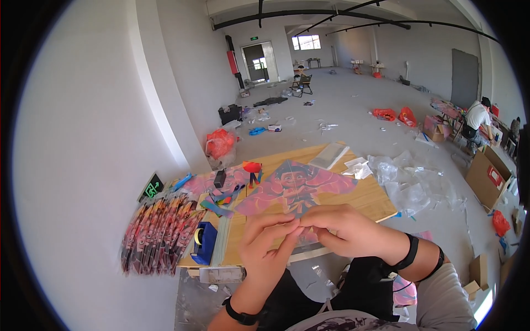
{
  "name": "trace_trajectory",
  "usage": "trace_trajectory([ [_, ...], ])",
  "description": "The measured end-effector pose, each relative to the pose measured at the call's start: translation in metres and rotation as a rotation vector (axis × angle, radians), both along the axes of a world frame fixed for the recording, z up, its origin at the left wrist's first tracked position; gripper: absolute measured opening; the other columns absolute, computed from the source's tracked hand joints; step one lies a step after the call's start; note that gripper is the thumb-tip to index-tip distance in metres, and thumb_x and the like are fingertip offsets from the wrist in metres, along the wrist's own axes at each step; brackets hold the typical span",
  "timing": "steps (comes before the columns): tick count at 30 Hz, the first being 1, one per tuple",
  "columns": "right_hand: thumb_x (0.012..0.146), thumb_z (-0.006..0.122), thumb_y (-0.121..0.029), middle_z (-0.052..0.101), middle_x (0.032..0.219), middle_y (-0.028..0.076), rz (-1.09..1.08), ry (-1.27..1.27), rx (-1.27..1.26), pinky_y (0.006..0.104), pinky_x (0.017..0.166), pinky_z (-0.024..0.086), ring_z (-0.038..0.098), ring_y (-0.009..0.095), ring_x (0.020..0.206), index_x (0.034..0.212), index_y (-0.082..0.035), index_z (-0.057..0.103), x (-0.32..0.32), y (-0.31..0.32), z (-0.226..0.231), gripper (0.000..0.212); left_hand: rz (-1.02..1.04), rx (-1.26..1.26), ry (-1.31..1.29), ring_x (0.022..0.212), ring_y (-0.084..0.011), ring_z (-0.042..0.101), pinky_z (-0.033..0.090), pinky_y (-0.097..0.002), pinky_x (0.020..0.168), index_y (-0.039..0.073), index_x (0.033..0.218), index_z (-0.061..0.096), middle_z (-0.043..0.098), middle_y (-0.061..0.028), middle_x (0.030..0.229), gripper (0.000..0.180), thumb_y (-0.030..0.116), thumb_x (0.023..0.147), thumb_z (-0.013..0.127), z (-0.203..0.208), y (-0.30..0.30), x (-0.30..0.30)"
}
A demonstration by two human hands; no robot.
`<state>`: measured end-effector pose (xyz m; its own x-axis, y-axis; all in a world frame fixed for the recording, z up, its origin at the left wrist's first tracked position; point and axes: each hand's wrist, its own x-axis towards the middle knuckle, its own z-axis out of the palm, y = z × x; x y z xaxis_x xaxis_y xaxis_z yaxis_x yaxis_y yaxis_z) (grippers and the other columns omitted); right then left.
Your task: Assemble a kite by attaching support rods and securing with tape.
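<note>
My left hand and my right hand meet fingertip to fingertip above the near edge of a wooden table. Both are closed in a pinch, and whatever they hold is too small or hidden to make out. Beneath them a printed kite, pink and purple with a cartoon figure, lies spread on the table, with a thin line down its middle. My hands cover part of its lower end. Left of my left hand stands a blue tape dispenser beside thin pale rods.
A row of packed kites hangs off the table's left side. Colourful ribbons, a black block and a clear plastic packet lie on top. Plastic sheeting and a cardboard box are to the right. A person works far right.
</note>
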<state>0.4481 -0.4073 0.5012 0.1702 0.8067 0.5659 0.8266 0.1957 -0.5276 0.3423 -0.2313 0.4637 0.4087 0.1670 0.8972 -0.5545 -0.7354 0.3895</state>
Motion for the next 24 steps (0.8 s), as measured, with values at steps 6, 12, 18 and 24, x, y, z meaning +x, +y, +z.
trace_trajectory([
  [6,0.103,0.049,-0.008,0.069,0.122,0.009,0.39,1.071,-0.055,0.0368,0.097,0.052,0.068,0.021,0.107,0.132,-0.003,0.061,0.038,0.012,-0.064,0.032,0.015,0.039,0.088,0.097,-0.0237,0.067,0.052,-0.0343,0.084,0.007,0.095,0.076,0.07,-0.0068,0.105,0.016,0.001,0.08,0.082,-0.001,-0.007,0.003],
  [12,0.108,0.046,-0.029,0.06,0.14,0.013,0.168,1.373,-0.03,0.04,0.107,0.045,0.06,0.024,0.126,0.148,-0.003,0.045,0.043,0.007,-0.13,0.047,-0.101,-0.048,0.137,0.098,-0.0204,0.065,0.051,-0.0326,0.087,0.002,0.095,0.071,0.066,-0.0101,0.109,0.017,-0.006,0.082,0.078,-0.004,0.004,0.013],
  [18,0.108,0.052,-0.035,0.053,0.149,0.014,0.254,1.167,-0.086,0.0393,0.114,0.039,0.052,0.024,0.136,0.152,-0.003,0.041,0.024,-0.02,-0.223,0.055,-0.255,-0.252,0.203,0.097,-0.0142,0.064,0.051,-0.0275,0.089,0.0,0.102,0.067,0.064,-0.0083,0.109,0.02,-0.011,0.086,0.072,0.014,0.015,0.016],
  [24,0.098,0.071,-0.026,0.052,0.15,0.011,0.153,0.893,-0.271,0.0391,0.112,0.042,0.052,0.023,0.136,0.154,-0.008,0.041,0.01,-0.016,-0.263,0.065,-0.225,-0.27,0.151,0.091,-0.0117,0.065,0.053,-0.0248,0.08,0.001,0.102,0.067,0.064,-0.0068,0.106,0.018,-0.009,0.088,0.071,0.028,0.023,0.022],
])
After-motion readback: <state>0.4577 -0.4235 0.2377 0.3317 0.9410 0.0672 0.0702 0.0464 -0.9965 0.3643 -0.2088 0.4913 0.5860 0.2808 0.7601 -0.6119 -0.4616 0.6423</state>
